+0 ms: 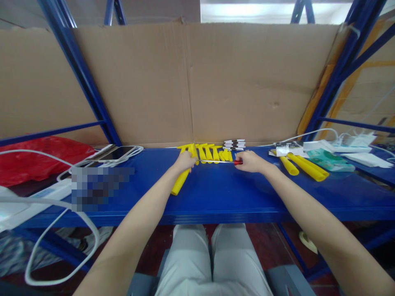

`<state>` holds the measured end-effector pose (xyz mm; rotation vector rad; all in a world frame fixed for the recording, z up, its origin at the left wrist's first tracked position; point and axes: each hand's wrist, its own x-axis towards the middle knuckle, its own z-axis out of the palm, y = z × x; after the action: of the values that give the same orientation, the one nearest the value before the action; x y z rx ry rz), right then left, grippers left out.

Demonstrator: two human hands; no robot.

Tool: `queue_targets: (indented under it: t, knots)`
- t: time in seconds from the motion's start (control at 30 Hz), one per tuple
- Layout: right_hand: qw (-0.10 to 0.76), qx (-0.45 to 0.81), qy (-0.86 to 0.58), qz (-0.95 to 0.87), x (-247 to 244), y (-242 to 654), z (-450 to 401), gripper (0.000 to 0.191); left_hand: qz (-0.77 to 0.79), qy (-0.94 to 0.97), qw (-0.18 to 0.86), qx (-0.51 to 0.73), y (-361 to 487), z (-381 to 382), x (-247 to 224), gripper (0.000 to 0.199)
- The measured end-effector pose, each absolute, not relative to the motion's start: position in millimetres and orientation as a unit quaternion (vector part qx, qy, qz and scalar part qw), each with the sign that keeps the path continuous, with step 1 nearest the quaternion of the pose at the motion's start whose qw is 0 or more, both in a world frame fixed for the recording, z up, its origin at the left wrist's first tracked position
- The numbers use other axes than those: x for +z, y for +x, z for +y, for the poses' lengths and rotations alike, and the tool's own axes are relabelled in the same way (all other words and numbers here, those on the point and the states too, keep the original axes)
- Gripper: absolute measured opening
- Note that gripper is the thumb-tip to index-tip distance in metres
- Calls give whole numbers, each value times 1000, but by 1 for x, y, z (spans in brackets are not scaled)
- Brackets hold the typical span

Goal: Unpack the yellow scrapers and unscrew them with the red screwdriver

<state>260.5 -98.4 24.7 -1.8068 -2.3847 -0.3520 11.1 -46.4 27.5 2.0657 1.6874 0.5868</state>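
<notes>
My left hand (185,161) is closed around a yellow piece with a round, tube-like handle (180,183) that slants down toward the table's front edge. My right hand (251,161) grips the red handle of a screwdriver (238,162). Its thin metal shaft points left, and the tip ends close to the yellow piece by my left fingers; whether it touches is too small to tell. Behind the shaft lies a row of similar yellow pieces (209,154), with several smaller yellow parts (226,155) at its right end. Just beyond them sits a small stack of black-and-white packets (234,144).
The blue table (216,193) backs onto a cardboard panel (240,82) between blue metal posts. To the right lie yellow tubes (308,167), a white box (289,149) and a green plastic bag (330,160). White cables (131,153) and a red bag (46,156) are at left.
</notes>
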Motion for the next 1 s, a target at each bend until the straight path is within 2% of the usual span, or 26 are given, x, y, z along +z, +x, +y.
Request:
queue_targets:
  t: [0.37, 0.67, 1.0]
  knots:
    - [63, -112, -616, -777, 27, 257, -103, 13, 600, 737, 219, 220, 12, -47, 28, 19]
    - [72, -117, -619, -774, 22, 259, -97, 8, 598, 731, 234, 229, 11, -46, 26, 20]
    - [59, -92, -617, -780, 24, 261, -98, 15, 602, 737, 223, 212, 10, -45, 25, 22]
